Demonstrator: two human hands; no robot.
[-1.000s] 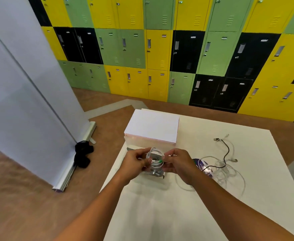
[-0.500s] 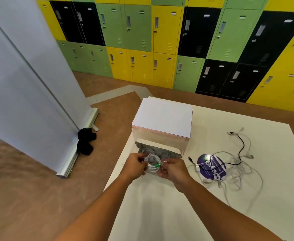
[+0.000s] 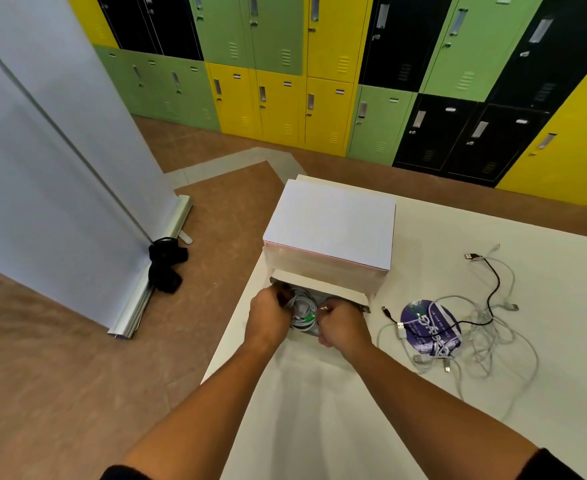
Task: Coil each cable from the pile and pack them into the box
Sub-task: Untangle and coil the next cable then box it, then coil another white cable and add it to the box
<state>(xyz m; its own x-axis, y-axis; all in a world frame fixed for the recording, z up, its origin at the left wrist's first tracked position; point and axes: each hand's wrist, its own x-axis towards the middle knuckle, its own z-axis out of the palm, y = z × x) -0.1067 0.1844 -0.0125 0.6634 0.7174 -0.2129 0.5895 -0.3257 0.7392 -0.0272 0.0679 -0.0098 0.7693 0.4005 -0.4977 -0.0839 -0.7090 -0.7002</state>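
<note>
Both hands meet at the open mouth of the box [image 3: 320, 295], near the left edge of the table [image 3: 320, 410]; the left hand [image 3: 268, 317] and the right hand [image 3: 344, 327] hold a coiled cable [image 3: 302, 311], white with a green tie, between them, fingers curled tight on its two sides; it sits partly inside the box, beneath the white lid [image 3: 330, 223]; to the right, well apart, the pile [image 3: 486, 334] of loose white cables lies tangled over a purple disc [image 3: 430, 329]; a black cable [image 3: 493, 282] threads through it; yellow, green and black lockers [image 3: 320, 98] line the wall behind.
</note>
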